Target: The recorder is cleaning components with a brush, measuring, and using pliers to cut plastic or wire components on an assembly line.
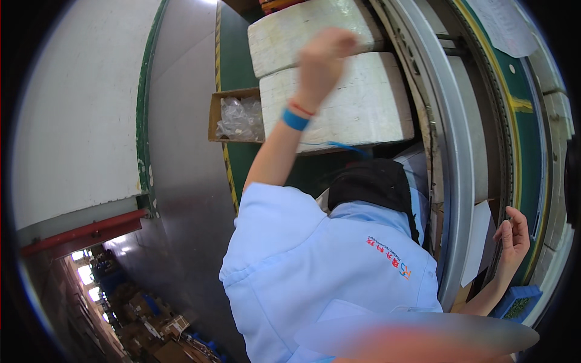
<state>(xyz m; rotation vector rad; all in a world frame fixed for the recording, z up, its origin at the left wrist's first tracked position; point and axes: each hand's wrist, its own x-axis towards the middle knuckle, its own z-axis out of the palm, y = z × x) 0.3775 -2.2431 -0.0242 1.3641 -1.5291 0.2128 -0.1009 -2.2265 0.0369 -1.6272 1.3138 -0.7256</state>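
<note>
My left arm reaches forward across two white foam blocks [339,100], with a blue wristband and a red string at the wrist. My left hand [324,57] hangs over the far block; its fingers look curled but are smeared by motion, so anything in them cannot be made out. At the right my right hand [514,236] is raised beside the green-edged rail, fingers loosely bent and apart, nothing visible in it. A white sheet or panel [476,242] stands just left of it. Below the right wrist lies a blue tray [517,302] with small green contents.
A cardboard box [214,115] holding clear plastic bags sits left of the foam blocks. A grey metal rail [445,121] runs lengthwise to the right. Yellow-black tape [228,169] edges the green surface. Cartons [172,351] lie at the lower left. A paper [502,27] hangs far right.
</note>
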